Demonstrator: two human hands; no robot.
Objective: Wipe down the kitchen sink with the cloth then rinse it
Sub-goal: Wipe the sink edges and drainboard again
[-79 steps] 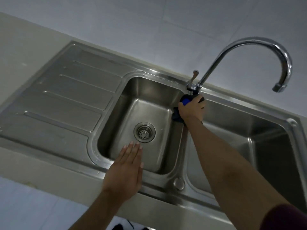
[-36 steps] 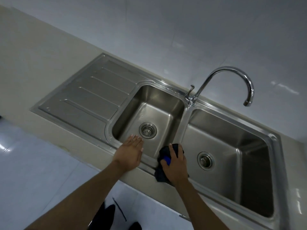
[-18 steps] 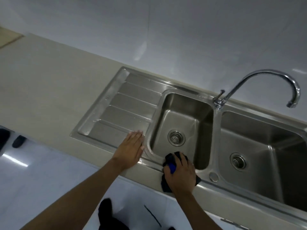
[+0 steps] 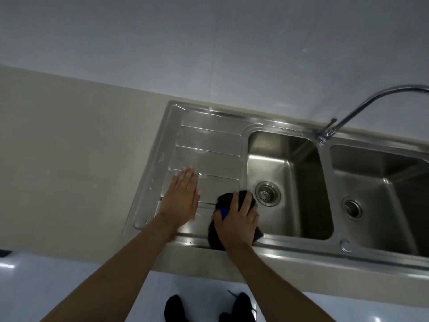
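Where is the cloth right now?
Head view, lower centre: the cloth sits under the right hand on the front rim of the sink, between the draining board and the left basin.

Place: you're standing in a kitchen.
Sink: steel two-bowl sink [image 4: 301, 248], drainboard [image 4: 209, 159] on its left, set in a beige counter [image 4: 69, 147].
Tap: swan-neck tap [image 4: 323, 135] at the far rim.
Wall: pale tiles [image 4: 209, 43] behind.
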